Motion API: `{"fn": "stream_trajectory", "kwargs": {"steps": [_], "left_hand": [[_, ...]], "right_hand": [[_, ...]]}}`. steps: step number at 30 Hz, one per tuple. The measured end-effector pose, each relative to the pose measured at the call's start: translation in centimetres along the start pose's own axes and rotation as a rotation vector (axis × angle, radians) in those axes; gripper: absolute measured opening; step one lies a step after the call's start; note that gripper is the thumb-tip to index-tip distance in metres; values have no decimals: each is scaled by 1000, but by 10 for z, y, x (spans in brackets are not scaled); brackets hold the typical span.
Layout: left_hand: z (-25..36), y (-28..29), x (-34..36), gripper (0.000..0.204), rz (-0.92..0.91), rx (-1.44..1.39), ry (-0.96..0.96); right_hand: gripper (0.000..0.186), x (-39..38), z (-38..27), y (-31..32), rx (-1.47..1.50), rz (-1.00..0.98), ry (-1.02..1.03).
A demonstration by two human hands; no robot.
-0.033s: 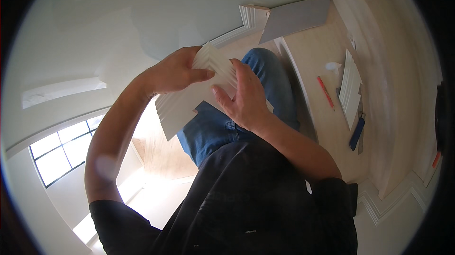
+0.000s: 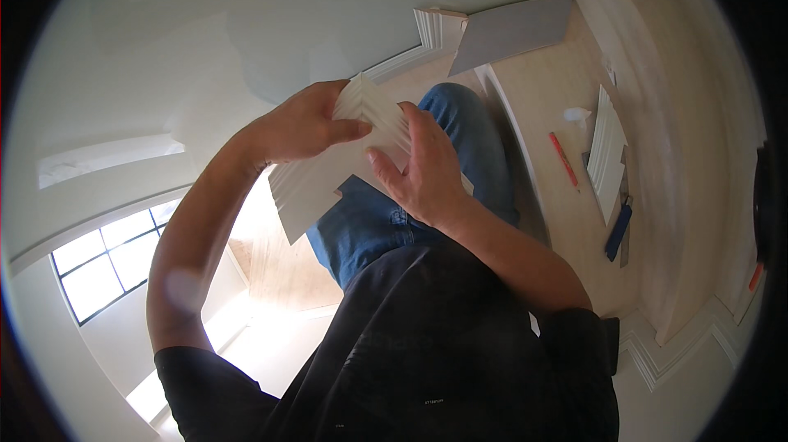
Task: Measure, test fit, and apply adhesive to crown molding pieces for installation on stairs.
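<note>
Two white pieces of grooved skirting moulding meet at an angled corner above my lap. My left hand (image 2: 305, 126) is closed round the left piece (image 2: 305, 192), its thumb lying across the face near the joint. Fingers of my right hand (image 2: 431, 169) wrap the far edge of the right piece (image 2: 387, 123), with the thumb on its near side. The grooves of both pieces come together in a point at the top. The back faces and most of my left fingers are hidden.
On the wooden step to my right lie a red pencil (image 2: 564, 160), a grooved white offcut (image 2: 607, 155), a blue-handled knife (image 2: 619, 233) and a crumpled white scrap (image 2: 577, 114). A grey panel (image 2: 517, 32) leans by the wall. Fitted skirting (image 2: 430, 30) steps along it. A window (image 2: 115, 265) is at left.
</note>
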State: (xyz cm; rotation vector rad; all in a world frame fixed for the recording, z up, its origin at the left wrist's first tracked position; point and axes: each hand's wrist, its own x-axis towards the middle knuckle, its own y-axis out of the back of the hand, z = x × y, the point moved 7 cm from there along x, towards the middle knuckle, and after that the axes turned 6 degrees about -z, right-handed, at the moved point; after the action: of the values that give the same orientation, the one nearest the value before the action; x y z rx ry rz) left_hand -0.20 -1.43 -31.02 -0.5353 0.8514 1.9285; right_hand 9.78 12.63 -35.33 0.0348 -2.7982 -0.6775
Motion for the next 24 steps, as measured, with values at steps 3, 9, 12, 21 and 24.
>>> {"fn": "stream_trajectory", "kwargs": {"steps": [3,9,12,21,24], "left_hand": [[0,0,0,59,5,21,5],[0,1,0,58,11,44,-15],[3,0,-1,56,11,45,-36],[8,-1,-5,48,23,21,-39],[6,0,-3,48,31,10,-46]], "right_hand": [[68,0,0,0,9,-6,-10],[68,1,2,0,38,-24,-43],[67,1,2,0,44,-32,-49],[67,1,-2,2,24,-15,-23],[66,1,0,2,38,-5,-8]]}}
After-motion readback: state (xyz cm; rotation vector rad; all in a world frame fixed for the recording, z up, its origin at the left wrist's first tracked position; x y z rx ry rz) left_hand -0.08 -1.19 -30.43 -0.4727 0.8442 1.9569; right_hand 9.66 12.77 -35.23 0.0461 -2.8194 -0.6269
